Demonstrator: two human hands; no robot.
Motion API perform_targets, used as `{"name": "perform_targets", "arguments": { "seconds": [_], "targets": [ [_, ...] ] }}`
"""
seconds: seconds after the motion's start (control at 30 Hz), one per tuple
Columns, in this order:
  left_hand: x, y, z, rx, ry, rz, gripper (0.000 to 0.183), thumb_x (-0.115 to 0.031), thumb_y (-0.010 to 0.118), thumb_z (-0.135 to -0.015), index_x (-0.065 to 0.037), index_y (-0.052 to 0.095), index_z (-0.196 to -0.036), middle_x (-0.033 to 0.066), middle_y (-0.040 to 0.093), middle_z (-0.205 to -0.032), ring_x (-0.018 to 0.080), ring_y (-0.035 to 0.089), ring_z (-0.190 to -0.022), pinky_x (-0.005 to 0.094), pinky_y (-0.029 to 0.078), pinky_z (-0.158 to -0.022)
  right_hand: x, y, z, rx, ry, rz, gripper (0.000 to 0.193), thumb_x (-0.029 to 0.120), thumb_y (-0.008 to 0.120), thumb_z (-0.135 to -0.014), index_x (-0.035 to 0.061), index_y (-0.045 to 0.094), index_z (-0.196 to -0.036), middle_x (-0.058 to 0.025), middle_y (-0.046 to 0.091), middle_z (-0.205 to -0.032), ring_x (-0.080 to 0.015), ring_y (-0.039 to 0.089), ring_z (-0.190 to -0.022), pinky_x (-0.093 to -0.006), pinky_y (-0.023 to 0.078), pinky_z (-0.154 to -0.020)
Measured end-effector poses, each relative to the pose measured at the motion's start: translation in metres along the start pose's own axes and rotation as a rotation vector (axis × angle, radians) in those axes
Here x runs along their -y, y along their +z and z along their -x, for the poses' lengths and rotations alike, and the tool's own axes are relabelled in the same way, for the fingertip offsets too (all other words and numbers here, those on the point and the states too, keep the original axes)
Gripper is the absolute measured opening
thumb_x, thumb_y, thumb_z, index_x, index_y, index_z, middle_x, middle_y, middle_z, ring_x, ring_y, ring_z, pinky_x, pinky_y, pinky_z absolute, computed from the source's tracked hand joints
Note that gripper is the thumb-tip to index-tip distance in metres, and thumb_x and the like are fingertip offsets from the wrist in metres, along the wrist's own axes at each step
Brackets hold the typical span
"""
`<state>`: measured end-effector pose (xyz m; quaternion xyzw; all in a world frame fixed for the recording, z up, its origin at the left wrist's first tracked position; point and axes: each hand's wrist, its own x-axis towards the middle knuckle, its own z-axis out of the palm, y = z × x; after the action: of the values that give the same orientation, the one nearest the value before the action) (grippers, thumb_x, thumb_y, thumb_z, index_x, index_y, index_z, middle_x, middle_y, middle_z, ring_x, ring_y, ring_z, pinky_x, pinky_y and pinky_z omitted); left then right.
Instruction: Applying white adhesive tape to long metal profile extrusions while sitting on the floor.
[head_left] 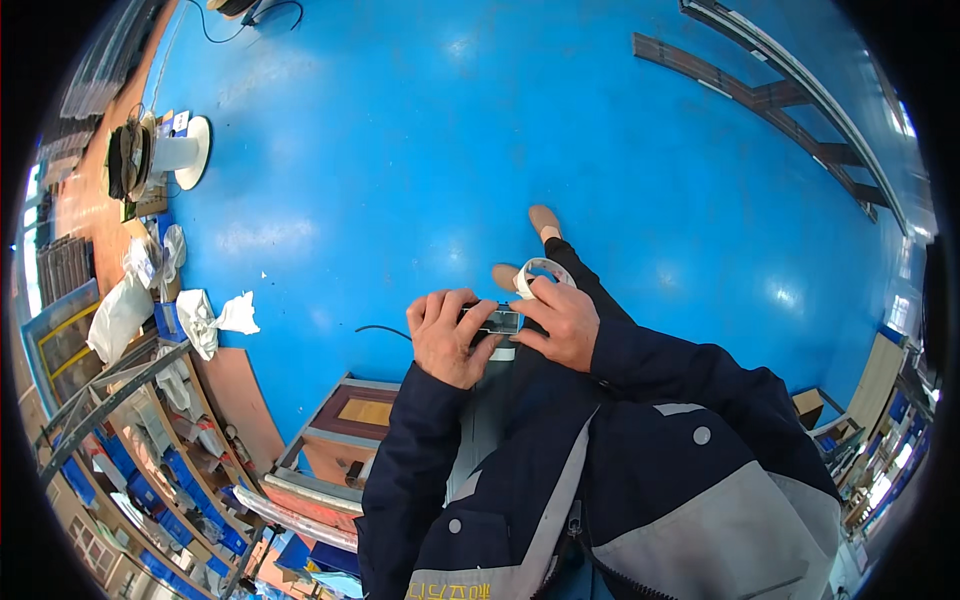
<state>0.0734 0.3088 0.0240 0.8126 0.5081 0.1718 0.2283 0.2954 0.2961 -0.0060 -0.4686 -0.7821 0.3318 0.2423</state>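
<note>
My left hand (447, 338) and my right hand (560, 325) meet in front of my body, fingers closed round opposite ends of a small dark rectangular piece with a glassy grey face (500, 321). Its exact kind does not show. A roll of white tape (528, 270) is also with my right hand, its ring standing out beyond the fingers. Below the hands, a long grey-green strip (487, 405) runs down between my forearms; whether it joins the small piece is hidden. A thin black cord (382, 328) curves out beside my left hand.
Blue floor (380, 180) spreads ahead. A white spool (195, 153) and white bags (125, 315) stand at the left, above a rack with blue bins (140, 488). Brown framed panels (365, 412) lie near my left arm. A long dark frame (760, 95) lies far right.
</note>
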Motion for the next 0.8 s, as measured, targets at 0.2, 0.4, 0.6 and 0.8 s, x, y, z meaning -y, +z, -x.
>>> {"name": "perform_targets", "arguments": {
  "seconds": [0.2, 0.4, 0.6, 0.8],
  "targets": [
    [-0.002, 0.001, -0.001, 0.002, -0.006, -0.009, 0.048, -0.025, 0.082, -0.068, -0.018, 0.070, -0.114, 0.0035, 0.060, -0.113, 0.0244, 0.055, -0.100, 0.0411, 0.034, -0.097, -0.002, 0.002, 0.002, -0.025, 0.009, -0.042, 0.037, 0.017, 0.079, -0.080, 0.0076, 0.068, -0.114, -0.0108, 0.053, -0.110, -0.0287, 0.059, -0.080, -0.0371, 0.048, -0.071],
    [-0.004, -0.003, -0.003, 0.046, -0.025, -0.027, 0.049, -0.025, 0.082, -0.066, -0.018, 0.070, -0.114, 0.0039, 0.061, -0.115, 0.0251, 0.055, -0.102, 0.0414, 0.033, -0.098, 0.001, -0.010, 0.004, 0.041, 0.218, -0.303, 0.038, 0.020, 0.079, -0.080, 0.0080, 0.067, -0.115, -0.0101, 0.053, -0.110, -0.0287, 0.058, -0.082, -0.0384, 0.048, -0.072],
    [-0.005, -0.004, -0.007, 0.080, -0.044, -0.020, 0.050, -0.026, 0.080, -0.065, -0.018, 0.070, -0.113, 0.0041, 0.061, -0.118, 0.0255, 0.055, -0.105, 0.0417, 0.033, -0.099, -0.007, 0.000, 0.001, -0.041, 0.072, -0.277, 0.036, 0.021, 0.080, -0.081, 0.0084, 0.067, -0.113, -0.0091, 0.052, -0.108, -0.0295, 0.058, -0.082, -0.0390, 0.048, -0.074],
    [-0.005, -0.007, -0.005, 0.068, -0.049, -0.022, 0.052, -0.027, 0.079, -0.064, -0.018, 0.070, -0.114, 0.0044, 0.061, -0.119, 0.0256, 0.055, -0.105, 0.0419, 0.033, -0.099, -0.009, -0.008, -0.016, 0.054, 0.047, -0.347, 0.030, 0.020, 0.079, -0.082, 0.0076, 0.069, -0.107, -0.0090, 0.053, -0.105, -0.0303, 0.058, -0.082, -0.0389, 0.048, -0.075]
  ]
}}
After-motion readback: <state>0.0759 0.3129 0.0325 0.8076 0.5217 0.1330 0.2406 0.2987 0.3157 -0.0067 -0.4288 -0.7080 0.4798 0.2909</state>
